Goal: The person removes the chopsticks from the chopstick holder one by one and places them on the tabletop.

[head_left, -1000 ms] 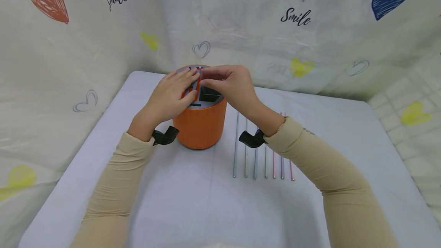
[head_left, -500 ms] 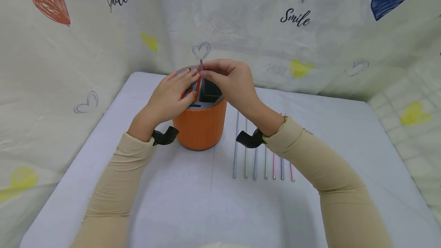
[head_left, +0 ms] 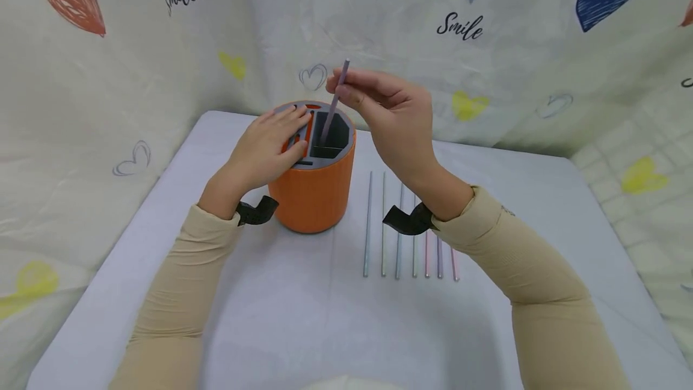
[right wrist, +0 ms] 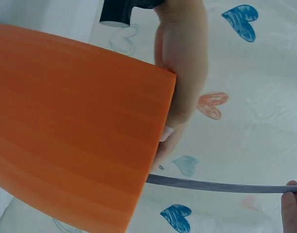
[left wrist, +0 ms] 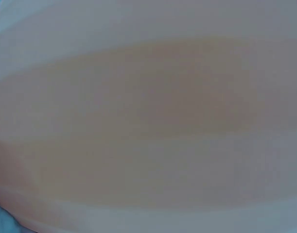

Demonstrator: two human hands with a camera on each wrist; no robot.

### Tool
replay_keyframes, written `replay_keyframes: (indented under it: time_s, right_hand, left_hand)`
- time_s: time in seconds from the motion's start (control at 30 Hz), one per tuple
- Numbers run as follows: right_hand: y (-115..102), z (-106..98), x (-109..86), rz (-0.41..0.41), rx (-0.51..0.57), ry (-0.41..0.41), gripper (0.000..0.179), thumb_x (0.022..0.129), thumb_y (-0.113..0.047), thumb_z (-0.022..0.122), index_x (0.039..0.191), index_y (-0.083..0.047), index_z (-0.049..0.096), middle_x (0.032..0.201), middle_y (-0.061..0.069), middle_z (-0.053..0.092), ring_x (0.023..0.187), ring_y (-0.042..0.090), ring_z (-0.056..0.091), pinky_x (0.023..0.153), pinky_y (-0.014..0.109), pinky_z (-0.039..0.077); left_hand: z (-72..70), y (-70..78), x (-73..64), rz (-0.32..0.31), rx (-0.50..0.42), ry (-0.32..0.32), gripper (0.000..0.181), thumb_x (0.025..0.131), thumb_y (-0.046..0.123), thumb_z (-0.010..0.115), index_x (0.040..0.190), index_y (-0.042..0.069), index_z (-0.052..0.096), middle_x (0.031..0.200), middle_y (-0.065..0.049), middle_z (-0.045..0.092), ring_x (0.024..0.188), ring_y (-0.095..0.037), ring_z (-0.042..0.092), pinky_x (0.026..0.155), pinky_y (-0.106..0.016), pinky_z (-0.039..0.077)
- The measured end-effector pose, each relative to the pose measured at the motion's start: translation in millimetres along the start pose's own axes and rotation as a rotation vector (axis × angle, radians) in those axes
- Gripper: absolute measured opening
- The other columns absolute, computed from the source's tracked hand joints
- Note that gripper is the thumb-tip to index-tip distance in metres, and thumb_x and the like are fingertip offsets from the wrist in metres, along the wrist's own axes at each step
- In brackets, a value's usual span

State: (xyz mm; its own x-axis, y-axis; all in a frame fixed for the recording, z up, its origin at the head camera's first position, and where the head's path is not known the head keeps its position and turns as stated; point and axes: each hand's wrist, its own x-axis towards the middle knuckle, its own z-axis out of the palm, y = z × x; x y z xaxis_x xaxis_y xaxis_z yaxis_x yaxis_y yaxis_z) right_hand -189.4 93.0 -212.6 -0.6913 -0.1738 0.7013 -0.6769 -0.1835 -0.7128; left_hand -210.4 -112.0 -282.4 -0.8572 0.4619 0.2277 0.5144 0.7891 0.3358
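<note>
An orange round holder point(head_left: 314, 200) with a grey slotted top stands at the back of the table, left of centre in the head view. My left hand point(head_left: 266, 144) rests on the left part of its top, fingers extended. My right hand point(head_left: 402, 114) pinches a thin purple stick point(head_left: 337, 94) near its upper end, above the holder. The stick leans, and its lower end is inside the large dark compartment. In the right wrist view the same stick point(right wrist: 211, 185) spans from the holder's rim to my fingertips point(right wrist: 291, 208). A blurred close surface fills the left wrist view.
Several thin pastel sticks point(head_left: 397, 251) lie side by side on the white table point(head_left: 314, 318), right of the holder; my right forearm covers some of them. Behind the table hangs a pale cloth point(head_left: 379, 35) printed with hearts.
My right hand has risen and moved right, drawing the purple stick up from the slot beside my left fingers and over into the large compartment's opening. My left hand stays on the holder.
</note>
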Motion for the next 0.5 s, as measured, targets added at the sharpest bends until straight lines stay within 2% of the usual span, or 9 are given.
replay_keyframes:
  time_s: [0.2, 0.33, 0.5]
  right_hand:
    - [0, -6, 2.4, -0.111, -0.008, 0.019, 0.019, 0.081, 0.008, 0.063, 0.099, 0.015, 0.065, 0.092, 0.011, 0.072, 0.087, 0.032, 0.068, 0.082, 0.043, 0.055]
    - [2, -10, -0.6, -0.118, -0.008, 0.028, 0.02, 0.081, 0.009, 0.062, 0.1, 0.017, 0.064, 0.091, 0.011, 0.072, 0.087, 0.032, 0.068, 0.082, 0.043, 0.055]
    - [1, -15, -2.0, -0.081, 0.016, 0.056, 0.02, 0.082, 0.007, 0.062, 0.1, 0.015, 0.065, 0.091, 0.009, 0.072, 0.088, 0.033, 0.068, 0.083, 0.043, 0.054]
  left_hand:
    - [-1.8, -1.2, 1.3, -0.001, 0.006, 0.007, 0.052, 0.096, 0.034, 0.039, 0.143, 0.009, 0.037, 0.151, -0.006, 0.03, 0.142, -0.022, 0.02, 0.119, -0.037, 0.01]
    - [-0.8, -1.1, -0.7, 0.005, 0.01, -0.001, 0.053, 0.096, 0.034, 0.039, 0.143, 0.009, 0.037, 0.151, -0.006, 0.03, 0.142, -0.022, 0.019, 0.118, -0.038, 0.011]
    - [-1.4, 0.9, -1.8, 0.011, 0.013, -0.004, 0.053, 0.096, 0.035, 0.038, 0.143, 0.009, 0.037, 0.151, -0.007, 0.029, 0.143, -0.023, 0.018, 0.118, -0.038, 0.011]
